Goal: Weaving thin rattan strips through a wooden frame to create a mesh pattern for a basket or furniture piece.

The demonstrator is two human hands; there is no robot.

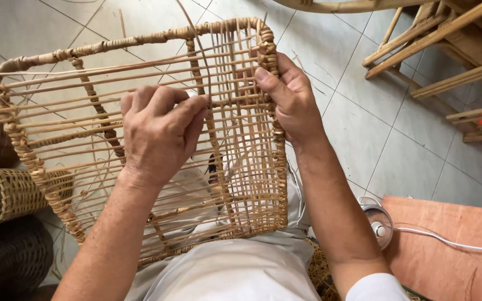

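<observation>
Frame: my right hand (288,100) gripped the rattan frame (140,40) at its right edge.
Strand: my left hand (160,131) pinched a thin cane strand (203,61).
Done: right section (252,167) closely woven.
Left: left section held bare horizontal strands.

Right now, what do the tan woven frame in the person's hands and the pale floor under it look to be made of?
The tan woven frame looks like rattan or cane: matte, straw-coloured strands, the rim wrapped in split strips. The thin strand pinched by the left hand seems the same. The pale floor looks like glazed tile: grout lines, slight sheen.

Tiled floor (397,139) under woven baskets (6,195)
</observation>
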